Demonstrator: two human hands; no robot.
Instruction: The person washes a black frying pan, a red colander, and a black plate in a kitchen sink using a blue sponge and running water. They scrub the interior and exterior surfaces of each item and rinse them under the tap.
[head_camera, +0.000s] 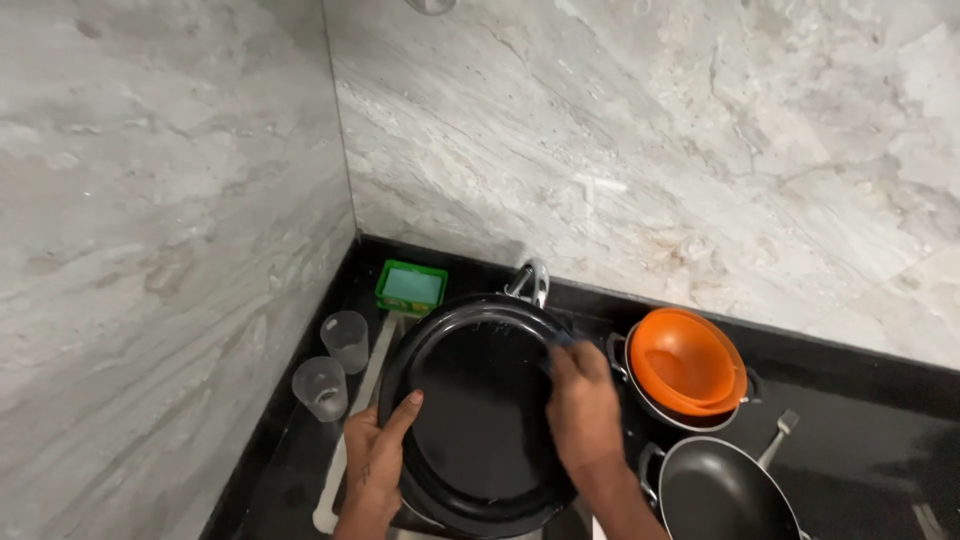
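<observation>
Left hand (375, 462) grips the near-left rim of a round black metal pan (478, 410), thumb hooked over the edge, fingers hidden underneath. Right hand (583, 405) lies inside the pan's right side, fingers curled on something bluish, barely visible. Beyond the right fingertips: stacked orange plastic bowls (688, 362). Two clear tumblers (333, 365) left of the left hand.

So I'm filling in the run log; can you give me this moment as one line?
left hand: grips rim of round black pan | right hand: pressed on pan's inside, small blue item at fingertips | pan tilted up
</observation>
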